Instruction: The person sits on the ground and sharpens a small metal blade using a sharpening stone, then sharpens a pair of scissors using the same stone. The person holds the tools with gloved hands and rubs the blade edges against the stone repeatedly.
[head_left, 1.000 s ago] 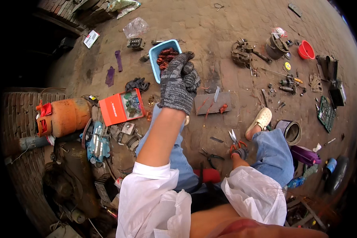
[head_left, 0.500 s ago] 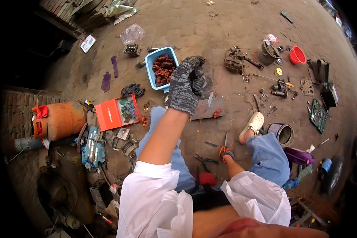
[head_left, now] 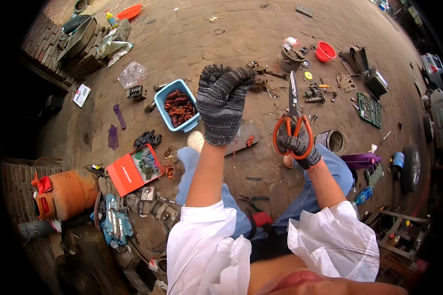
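Observation:
In a grey knit glove, my left hand [head_left: 222,103] is raised in front of me with its fingers curled closed. Whatever it may hold is hidden by the glove. My right hand [head_left: 296,142], gloved as well, grips a pair of scissors [head_left: 294,105] by the orange handles. The blades are together and point away from me. Just left of my left hand sits a light blue plastic basin [head_left: 161,117] holding dark reddish-brown copper windings [head_left: 179,107]. Below and between my hands lies a flat grey plate [head_left: 240,142] with a small reddish scrap [head_left: 251,141] on it.
A red box [head_left: 125,174] with circuit boards stands at left, near an orange gas cylinder [head_left: 74,192]. Pliers [head_left: 253,200] lie between my legs. Rightward are a metal can [head_left: 335,141], a red bowl [head_left: 325,51], a green tool case [head_left: 368,109] and a wheel [head_left: 411,168].
My right hand has lifted the scissors from low beside my foot to the right of my left hand. My left hand has turned, its fingers still curled. The whole view has shifted.

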Available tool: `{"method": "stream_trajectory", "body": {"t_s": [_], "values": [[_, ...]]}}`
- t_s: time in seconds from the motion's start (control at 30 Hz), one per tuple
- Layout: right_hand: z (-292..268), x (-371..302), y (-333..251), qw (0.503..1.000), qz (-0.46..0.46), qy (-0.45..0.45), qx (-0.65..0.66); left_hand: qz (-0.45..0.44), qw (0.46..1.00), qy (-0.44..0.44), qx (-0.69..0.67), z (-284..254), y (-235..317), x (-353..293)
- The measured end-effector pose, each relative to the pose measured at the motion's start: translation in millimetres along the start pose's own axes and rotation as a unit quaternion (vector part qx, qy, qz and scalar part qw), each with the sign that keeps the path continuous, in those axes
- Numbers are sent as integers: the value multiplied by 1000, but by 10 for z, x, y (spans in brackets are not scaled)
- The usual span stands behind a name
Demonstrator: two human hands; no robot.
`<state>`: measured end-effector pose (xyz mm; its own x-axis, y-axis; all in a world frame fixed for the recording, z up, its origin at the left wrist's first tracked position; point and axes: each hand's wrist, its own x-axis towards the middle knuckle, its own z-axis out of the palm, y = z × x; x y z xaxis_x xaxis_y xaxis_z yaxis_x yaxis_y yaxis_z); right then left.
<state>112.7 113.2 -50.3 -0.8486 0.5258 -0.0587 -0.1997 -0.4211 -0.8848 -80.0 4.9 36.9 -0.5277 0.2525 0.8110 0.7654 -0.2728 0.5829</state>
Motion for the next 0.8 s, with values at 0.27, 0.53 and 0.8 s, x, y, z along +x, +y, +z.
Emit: {"method": "stream_trajectory", "body": {"t_s": [0.27, 0.53, 0.8], "values": [[408, 694, -737, 989, -138, -48, -25, 10, 994, -87, 59, -101, 52, 56], [466, 630, -781, 994, 25, -102, 12, 10, 978, -205, 22, -86, 14, 75], [473, 592, -696, 949, -125, -130, -258, 9, 970, -242, 34, -22, 63, 23]]}}
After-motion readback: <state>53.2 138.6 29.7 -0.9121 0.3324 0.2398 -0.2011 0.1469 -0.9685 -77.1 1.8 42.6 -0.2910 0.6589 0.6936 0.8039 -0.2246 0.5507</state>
